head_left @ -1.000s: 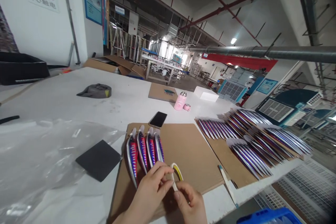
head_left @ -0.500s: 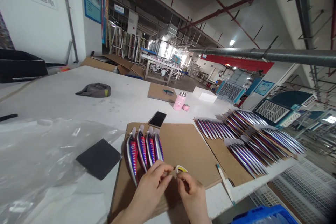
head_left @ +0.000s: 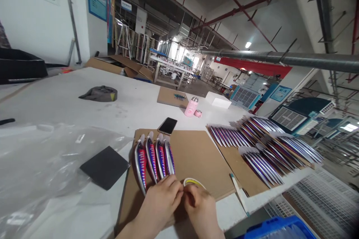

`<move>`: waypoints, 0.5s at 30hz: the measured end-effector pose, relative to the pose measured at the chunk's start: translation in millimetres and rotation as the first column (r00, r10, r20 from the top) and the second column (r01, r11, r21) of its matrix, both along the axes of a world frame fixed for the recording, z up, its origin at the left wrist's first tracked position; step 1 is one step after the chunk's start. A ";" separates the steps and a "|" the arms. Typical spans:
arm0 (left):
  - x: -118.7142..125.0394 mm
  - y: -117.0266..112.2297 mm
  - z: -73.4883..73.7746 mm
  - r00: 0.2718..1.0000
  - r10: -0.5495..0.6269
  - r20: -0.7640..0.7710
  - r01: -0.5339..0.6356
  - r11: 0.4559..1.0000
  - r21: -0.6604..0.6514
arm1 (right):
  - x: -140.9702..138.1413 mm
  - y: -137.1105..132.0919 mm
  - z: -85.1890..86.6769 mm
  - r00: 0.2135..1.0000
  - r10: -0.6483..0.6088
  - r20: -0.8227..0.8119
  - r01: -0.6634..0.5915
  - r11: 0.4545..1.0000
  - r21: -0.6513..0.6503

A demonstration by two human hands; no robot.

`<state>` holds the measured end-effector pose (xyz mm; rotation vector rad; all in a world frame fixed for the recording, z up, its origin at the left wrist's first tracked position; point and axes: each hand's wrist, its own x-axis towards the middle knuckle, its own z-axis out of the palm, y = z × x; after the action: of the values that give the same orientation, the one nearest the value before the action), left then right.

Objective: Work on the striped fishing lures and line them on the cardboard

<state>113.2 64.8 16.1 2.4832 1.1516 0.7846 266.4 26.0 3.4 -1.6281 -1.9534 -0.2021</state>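
Note:
My left hand (head_left: 159, 202) and my right hand (head_left: 201, 207) meet at the fingertips above the near part of a brown cardboard sheet (head_left: 200, 153). Both are closed in a pinch; whatever lies between the fingers is hidden. Just beyond my right fingers shows a white and yellow ring, like a tape roll (head_left: 193, 181), partly covered by that hand. Several red, blue and silver fishing lures (head_left: 150, 155) lie side by side on the cardboard, past my left hand, with pale clear tabs at their far ends.
On the right, rows of similar lures (head_left: 252, 164) rest on cardboard, near a thin stick (head_left: 239, 194). A phone (head_left: 167, 125), pink bottle (head_left: 191, 106) and white box (head_left: 218, 100) stand farther off. Left are a black square (head_left: 105, 167) and plastic sheeting (head_left: 56, 160). A blue bin (head_left: 277, 227) is below right.
My right hand has moved slightly left, so the fingertips of both hands now come together. More of the white and yellow ring shows beyond it.

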 end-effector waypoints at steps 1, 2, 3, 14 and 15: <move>0.5 0.4 0.3 1.000 0.010 0.012 -0.010 1.000 -0.003 | -1.5 -0.3 0.9 1.000 0.005 -0.029 -0.005 1.000 -0.005; 1.1 0.8 0.9 0.999 0.020 0.040 -0.019 0.999 -0.027 | -3.5 -0.8 2.2 0.998 0.009 -0.069 -0.009 1.000 -0.005; 1.7 1.3 1.8 0.996 0.032 0.085 -0.026 0.997 -0.072 | -5.9 -1.6 3.7 0.993 0.013 -0.121 -0.013 1.000 0.000; -3.8 18.5 -11.2 0.819 0.296 0.492 0.086 0.783 -0.616 | 28.7 30.0 0.2 0.930 -0.276 -0.244 0.293 0.955 0.037; -1.3 18.7 -15.1 0.812 0.314 0.492 0.055 0.799 -0.599 | 37.1 34.2 -1.5 0.933 -0.312 -0.181 0.319 0.948 0.013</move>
<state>111.9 83.5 1.0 1.5036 1.1200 0.9427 303.5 60.1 1.8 -1.8586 -1.5389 -0.2138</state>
